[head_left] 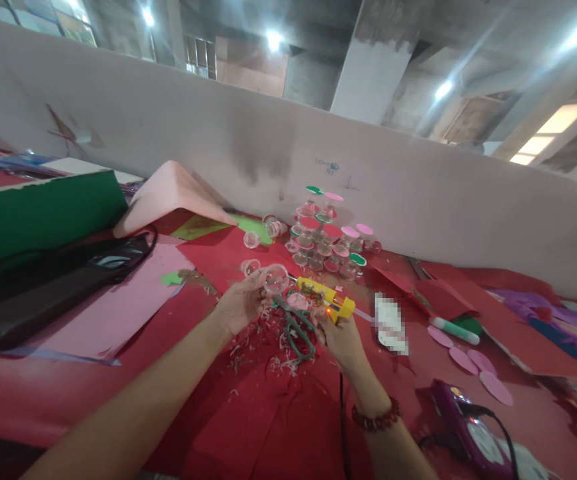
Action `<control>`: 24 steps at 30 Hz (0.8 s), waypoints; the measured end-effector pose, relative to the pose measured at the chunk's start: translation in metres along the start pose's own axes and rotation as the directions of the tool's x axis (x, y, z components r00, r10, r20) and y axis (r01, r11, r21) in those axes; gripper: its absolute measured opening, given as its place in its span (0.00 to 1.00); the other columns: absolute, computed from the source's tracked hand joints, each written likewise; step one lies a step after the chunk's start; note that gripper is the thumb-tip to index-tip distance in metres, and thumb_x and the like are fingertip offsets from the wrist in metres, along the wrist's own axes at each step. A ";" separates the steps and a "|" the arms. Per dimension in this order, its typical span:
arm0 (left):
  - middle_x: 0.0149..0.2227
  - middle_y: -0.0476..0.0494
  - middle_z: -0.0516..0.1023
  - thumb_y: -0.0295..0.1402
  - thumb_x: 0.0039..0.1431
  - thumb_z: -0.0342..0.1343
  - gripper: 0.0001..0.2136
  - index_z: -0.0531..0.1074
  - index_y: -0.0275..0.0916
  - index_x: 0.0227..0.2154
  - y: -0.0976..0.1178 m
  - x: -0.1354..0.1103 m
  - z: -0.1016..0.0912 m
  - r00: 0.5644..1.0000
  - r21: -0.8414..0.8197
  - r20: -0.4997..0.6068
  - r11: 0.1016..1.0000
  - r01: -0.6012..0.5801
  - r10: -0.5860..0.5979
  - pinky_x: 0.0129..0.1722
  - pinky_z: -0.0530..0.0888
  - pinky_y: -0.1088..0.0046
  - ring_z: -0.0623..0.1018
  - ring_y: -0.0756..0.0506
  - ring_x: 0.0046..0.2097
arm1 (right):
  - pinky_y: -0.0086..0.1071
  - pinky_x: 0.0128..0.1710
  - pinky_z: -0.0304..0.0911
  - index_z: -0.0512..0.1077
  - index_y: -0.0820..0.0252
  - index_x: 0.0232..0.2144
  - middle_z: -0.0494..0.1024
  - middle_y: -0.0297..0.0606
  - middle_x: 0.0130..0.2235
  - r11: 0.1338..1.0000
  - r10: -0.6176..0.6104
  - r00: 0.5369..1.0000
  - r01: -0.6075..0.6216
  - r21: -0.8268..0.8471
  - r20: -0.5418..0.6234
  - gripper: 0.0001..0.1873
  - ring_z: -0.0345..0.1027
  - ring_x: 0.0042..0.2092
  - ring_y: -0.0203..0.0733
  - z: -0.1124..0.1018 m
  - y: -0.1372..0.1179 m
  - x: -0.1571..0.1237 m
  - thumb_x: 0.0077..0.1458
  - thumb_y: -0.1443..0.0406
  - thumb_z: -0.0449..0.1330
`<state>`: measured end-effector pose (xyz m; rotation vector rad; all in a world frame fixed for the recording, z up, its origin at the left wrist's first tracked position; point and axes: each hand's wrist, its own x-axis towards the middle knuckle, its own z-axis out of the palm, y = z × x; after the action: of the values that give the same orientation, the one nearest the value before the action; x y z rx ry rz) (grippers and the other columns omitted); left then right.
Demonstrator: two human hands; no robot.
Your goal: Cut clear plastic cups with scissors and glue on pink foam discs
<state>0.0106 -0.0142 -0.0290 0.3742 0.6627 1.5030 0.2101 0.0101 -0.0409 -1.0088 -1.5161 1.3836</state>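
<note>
My left hand (241,303) is closed on a small clear plastic cup (275,279), held just above the red table cover. My right hand (341,337) grips a yellow glue gun (326,299) whose nozzle points left toward the cup; a small light glows on the gun. Green-handled scissors (296,330) lie on the cover between both hands, among paper scraps. Behind them stands a stack of clear cups with red, pink and green paper lids (328,233). Another loose cup (250,267) lies just beyond my left hand.
A black bag (53,283) lies on pink paper (118,307) at left, with green card (33,213) behind. Pink paper discs (473,363), a green-capped glue stick (454,331) and a purple device (463,427) with a cable are at right. A grey wall (418,180) borders the far edge.
</note>
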 end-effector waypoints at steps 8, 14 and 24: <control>0.25 0.47 0.74 0.25 0.54 0.54 0.08 0.72 0.36 0.37 0.001 0.000 0.000 1.000 -0.004 0.001 1.000 -0.007 0.007 0.22 0.71 0.77 0.73 0.52 0.22 | 0.25 0.13 0.44 0.62 0.57 0.23 0.58 0.25 0.15 1.000 -0.011 1.000 0.011 0.014 0.013 0.25 0.48 0.15 0.28 0.000 0.001 0.001 0.45 0.42 0.59; 0.24 0.45 0.75 0.24 0.56 0.51 0.06 0.72 0.34 0.33 0.006 -0.003 0.008 0.997 0.010 -0.073 1.000 0.023 -0.022 0.21 0.72 0.76 0.72 0.51 0.21 | 0.25 0.13 0.44 0.64 0.58 0.24 0.55 0.23 0.15 0.999 -0.035 0.999 0.034 0.027 0.035 0.25 0.46 0.15 0.27 0.005 -0.012 -0.001 0.44 0.43 0.60; 0.26 0.47 0.76 0.22 0.56 0.50 0.11 0.72 0.39 0.40 0.008 0.000 0.003 0.999 0.016 -0.042 0.999 0.031 -0.030 0.24 0.74 0.77 0.74 0.52 0.23 | 0.24 0.15 0.47 0.65 0.59 0.25 0.63 0.27 0.19 0.997 -0.078 0.994 0.077 0.022 0.074 0.26 0.50 0.16 0.26 0.005 -0.013 0.000 0.47 0.42 0.56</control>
<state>0.0062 -0.0136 -0.0213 0.3442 0.7113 1.4803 0.2052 0.0073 -0.0284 -0.8856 -1.5769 1.3922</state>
